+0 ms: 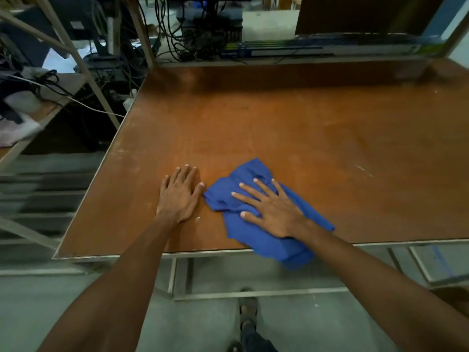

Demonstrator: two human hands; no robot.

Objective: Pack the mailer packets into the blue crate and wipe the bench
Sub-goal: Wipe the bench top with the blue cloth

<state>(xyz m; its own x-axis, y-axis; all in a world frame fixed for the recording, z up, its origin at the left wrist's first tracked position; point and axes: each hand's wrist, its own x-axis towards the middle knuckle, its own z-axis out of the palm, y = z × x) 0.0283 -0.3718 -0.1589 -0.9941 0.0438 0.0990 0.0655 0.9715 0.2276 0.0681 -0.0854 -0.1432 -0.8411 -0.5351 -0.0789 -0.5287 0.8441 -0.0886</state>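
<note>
Cloth (pixel 264 240), blue and crumpled, lies at the near edge of the desk (pixel 279 128), one corner drooping over the rim toward the floor. The right hand (pixel 272 212) lies flat on top of it, fingers spread wide and pressing down; that grip is fully open, pinning the cloth under the palm rather than pinching it. Just to the left of that hand, close beside the cloth's edge but not on it, the left hand (pixel 180 193) rests palm down on the bare wood, fingers loosely together, holding nothing, seemingly to steady the person.

No mailer packets and no blue crate show anywhere in view, so I judge the packing part is over and the wiping step is in hand. Beyond the fingertips the brown top stretches away bare, with pale scuffs off to the right of the cloth and a small speck near the left wrist. Past the far edge sit a low shelf (pixel 291 60), cables (pixel 177 34) and some boxes.

The next move, as I read it, calls for keeping pressure on the cloth and sweeping it away from the near rim across the unwiped far and right stretches, gathering the hanging corner back on first.
</note>
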